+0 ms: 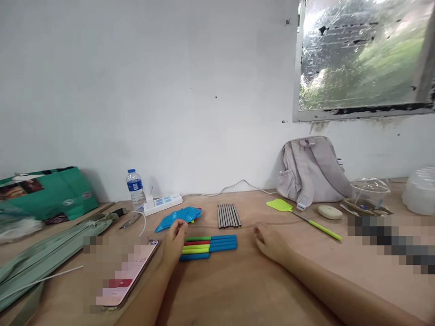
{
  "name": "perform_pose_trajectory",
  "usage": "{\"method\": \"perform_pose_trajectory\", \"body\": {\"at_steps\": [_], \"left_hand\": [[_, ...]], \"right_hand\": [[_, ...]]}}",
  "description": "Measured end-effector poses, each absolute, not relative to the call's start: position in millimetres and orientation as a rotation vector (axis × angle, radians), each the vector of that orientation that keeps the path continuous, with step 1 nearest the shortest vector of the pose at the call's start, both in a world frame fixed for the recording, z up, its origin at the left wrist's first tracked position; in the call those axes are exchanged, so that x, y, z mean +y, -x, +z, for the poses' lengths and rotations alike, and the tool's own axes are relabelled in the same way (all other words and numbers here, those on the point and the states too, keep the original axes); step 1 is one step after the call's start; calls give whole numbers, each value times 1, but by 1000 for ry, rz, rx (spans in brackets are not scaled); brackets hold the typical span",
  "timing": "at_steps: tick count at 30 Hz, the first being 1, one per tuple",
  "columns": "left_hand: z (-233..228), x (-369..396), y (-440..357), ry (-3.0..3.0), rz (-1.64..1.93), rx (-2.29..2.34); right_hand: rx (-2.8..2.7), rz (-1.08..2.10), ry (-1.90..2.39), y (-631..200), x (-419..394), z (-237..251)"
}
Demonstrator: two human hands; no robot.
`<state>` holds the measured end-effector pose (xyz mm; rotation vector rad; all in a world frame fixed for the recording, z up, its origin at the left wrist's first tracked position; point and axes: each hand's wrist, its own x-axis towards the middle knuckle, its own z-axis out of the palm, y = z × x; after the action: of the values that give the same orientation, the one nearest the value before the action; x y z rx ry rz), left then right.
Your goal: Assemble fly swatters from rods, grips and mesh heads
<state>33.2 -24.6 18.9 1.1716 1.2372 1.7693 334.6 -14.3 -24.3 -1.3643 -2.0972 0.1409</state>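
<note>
My left hand rests with curled fingers beside the left ends of a row of coloured handles, in blue, green, red and yellow; nothing shows in it. Just beyond it lies a pile of blue fly swatter heads. My right hand lies on the table to the right of the handles, its fingers also curled with nothing visible in them. Between and beyond the hands, several thin metal tubes lie side by side. Farther right is a whole fly swatter with a yellow-green head and handle.
A phone and a green-grey bag lie on the left. A water bottle and a white power strip are near the wall. A backpack, an off-white oval case and a plastic bowl are at the right.
</note>
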Motion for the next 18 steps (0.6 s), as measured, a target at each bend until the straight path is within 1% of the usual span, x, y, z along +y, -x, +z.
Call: {"method": "perform_pose_trajectory", "body": {"at_steps": [4,10,14,18], "left_hand": [[22,-31,-37,-1523,1678,1326],[19,-29,-42,-1857,1625,1476],[11,-17,-28,-1900,1670,1554],[5,-5,-8,-1736,1814,1609]], "right_hand": [[-2087,153,1249,-300,3,-24],[-2117,156,1329,-291,29,-19],[-2154,166,1390,-290,35,-25],[-2163,133,1451,-291,37,-29]]}}
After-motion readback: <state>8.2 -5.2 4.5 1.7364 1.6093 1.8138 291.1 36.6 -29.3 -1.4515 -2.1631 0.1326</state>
